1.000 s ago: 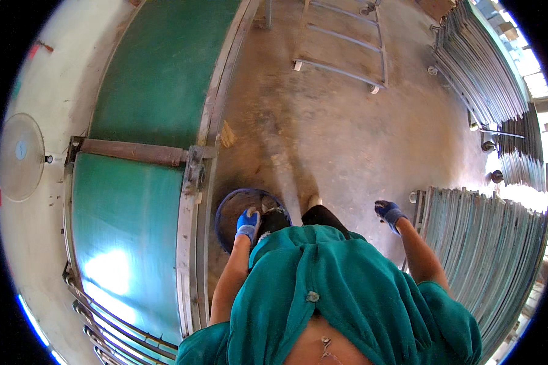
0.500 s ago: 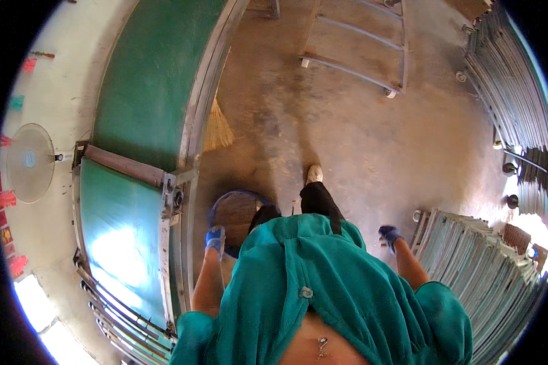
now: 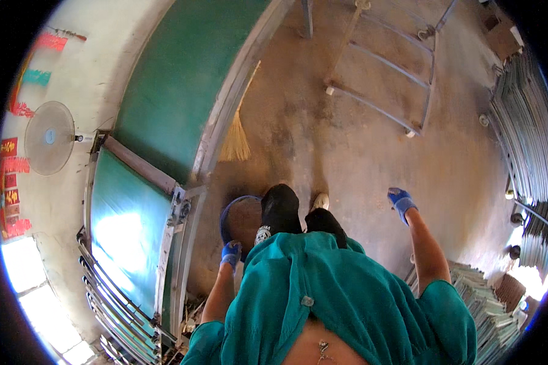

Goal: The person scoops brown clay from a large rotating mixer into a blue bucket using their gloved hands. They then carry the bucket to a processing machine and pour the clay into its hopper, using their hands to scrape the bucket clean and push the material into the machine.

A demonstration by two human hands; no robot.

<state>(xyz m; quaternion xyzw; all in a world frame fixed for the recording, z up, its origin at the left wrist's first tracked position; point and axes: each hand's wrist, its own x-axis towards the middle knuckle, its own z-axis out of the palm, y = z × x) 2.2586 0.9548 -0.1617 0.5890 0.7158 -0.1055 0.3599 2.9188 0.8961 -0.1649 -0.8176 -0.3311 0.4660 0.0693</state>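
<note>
My left hand (image 3: 231,254), in a blue work glove, is closed at the near left rim of a round blue-rimmed basket (image 3: 224,222). The basket sits low by my left leg, its inside brown, and my leg covers its right side. Stretched out to the right, my right hand (image 3: 400,203) wears a similar blue glove with dark fingertips. Its fingers are apart and nothing shows in them, with bare floor beneath.
A long green conveyor belt (image 3: 164,91) with a metal frame runs along the left. A straw broom (image 3: 236,140) leans by it. Ahead lies a wheeled metal frame cart (image 3: 386,61). Stacked panels stand at far right (image 3: 526,121) and lower right (image 3: 490,310). A fan (image 3: 50,137) is at left.
My view has shifted, and the surroundings sit lower and farther right. My right arm has swung forward, away from the lower-right stack. My left hand stays at the basket's rim; my left knee has come forward.
</note>
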